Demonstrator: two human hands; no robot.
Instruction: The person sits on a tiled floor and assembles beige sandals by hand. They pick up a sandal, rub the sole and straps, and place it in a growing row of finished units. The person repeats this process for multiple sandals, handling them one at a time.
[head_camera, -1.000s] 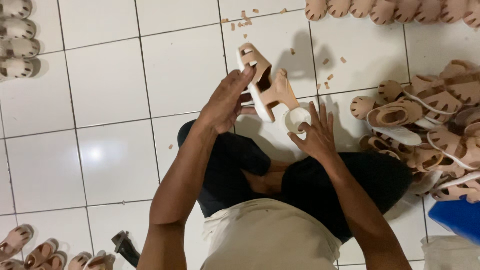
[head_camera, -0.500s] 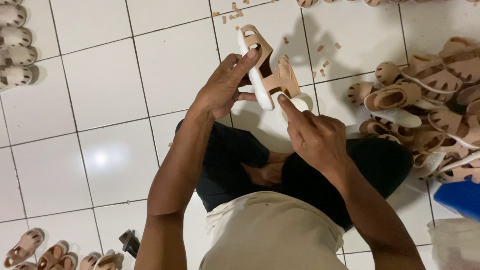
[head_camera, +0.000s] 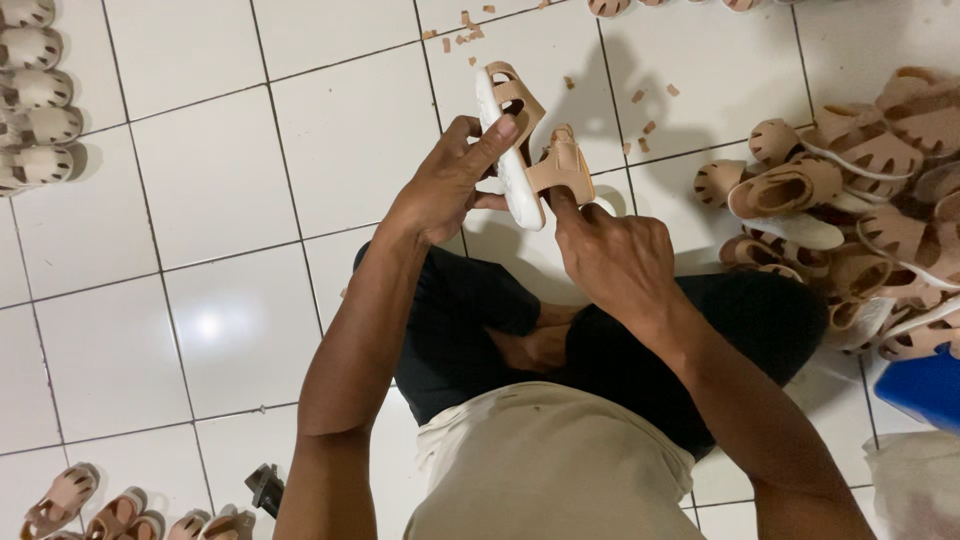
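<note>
You are seated cross-legged on the white tiled floor (head_camera: 200, 200), a beige shirt (head_camera: 550, 470) nearest the camera and dark trousers (head_camera: 470, 310) just beyond it. Along the floor's near left edge stands a row of small tan sandals (head_camera: 120, 515), with a dark tool (head_camera: 265, 487) beside them.

Your right hand (head_camera: 615, 255) is closed into a loose fist, its forefinger stretched up to press on the tan upper of the sandal (head_camera: 520, 150). Your left hand (head_camera: 445, 185) is wrapped round the same sandal from the left, thumb and fingers clamped on its white sole. The sandal is held on edge above the floor in front of your knees, sole facing left, straps facing right.

At the right edge of the floor lies a heap of tan sandals (head_camera: 860, 190) with white soles, and a blue object (head_camera: 925, 385) sits at its near side. At the left edge, a column of cream sandals (head_camera: 35, 100) is lined up. Small tan offcuts (head_camera: 465, 30) are scattered on the tiles beyond the held sandal, towards the far edge.
</note>
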